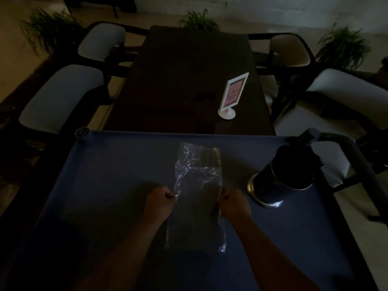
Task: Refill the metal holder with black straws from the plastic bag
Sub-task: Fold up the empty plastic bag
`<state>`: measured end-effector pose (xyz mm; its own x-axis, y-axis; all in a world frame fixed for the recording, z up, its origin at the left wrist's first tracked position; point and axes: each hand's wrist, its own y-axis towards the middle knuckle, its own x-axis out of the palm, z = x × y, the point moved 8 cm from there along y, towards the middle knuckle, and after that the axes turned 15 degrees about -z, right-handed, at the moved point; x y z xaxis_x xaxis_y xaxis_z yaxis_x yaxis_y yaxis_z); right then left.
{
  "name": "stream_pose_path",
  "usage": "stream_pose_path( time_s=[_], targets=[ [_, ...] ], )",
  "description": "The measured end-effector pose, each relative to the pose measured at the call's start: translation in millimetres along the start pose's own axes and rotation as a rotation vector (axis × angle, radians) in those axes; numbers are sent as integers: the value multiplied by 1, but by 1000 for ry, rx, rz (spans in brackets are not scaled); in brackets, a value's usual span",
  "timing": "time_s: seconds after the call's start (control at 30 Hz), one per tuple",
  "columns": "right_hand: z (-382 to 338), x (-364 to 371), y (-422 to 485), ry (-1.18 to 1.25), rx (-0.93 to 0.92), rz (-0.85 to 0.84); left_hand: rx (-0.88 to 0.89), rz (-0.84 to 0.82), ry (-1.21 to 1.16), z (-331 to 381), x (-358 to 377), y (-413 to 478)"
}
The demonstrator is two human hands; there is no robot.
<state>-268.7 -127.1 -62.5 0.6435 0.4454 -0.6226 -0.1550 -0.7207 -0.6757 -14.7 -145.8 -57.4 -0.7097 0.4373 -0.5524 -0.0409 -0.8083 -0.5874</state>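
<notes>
A long clear plastic bag [197, 185] lies flat on the blue cart top [105, 185], running away from me. Dark contents show faintly inside it; the dim light hides whether they are straws. My left hand [160, 201] pinches the bag's left edge about halfway along. My right hand [233, 203] pinches the right edge opposite. The round metal holder [279, 181] stands at the right of the cart, tilted in view, with black straws [294, 156] filling its top. It is a hand's width from my right hand.
The cart's grey handle [344, 148] curves up at the right edge, close behind the holder. Beyond the cart stands a dark table [189, 80] with a white sign frame [231, 97]. Pale cushioned chairs [63, 97] flank the table, and potted plants [199, 19] stand further back.
</notes>
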Motion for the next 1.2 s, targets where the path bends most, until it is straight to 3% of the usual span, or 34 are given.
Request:
stream_pose_path(
  time_s=[0.23, 0.43, 0.53, 0.83, 1.07, 1.2],
  targets=[
    [-10, -22, -22, 331, -229, 40, 104, -92, -294, 24, -19, -31],
    [-34, -61, -53, 720, -433, -41, 265, -141, -535, 59, -51, -68],
    [-52, -80, -75, 653, -544, -90, 340, -143, -519, 77, -62, -82],
    [-73, -139, -125, 579, -681, 32, 553, -116, -530, 126, -94, -124],
    [-88, -149, -158, 993, -881, -236, 727, -153, -813, 147, -108, -139],
    [-94, -155, -169, 1128, -930, -258, 711, -191, -1008, 149, -103, -138]
  ],
)
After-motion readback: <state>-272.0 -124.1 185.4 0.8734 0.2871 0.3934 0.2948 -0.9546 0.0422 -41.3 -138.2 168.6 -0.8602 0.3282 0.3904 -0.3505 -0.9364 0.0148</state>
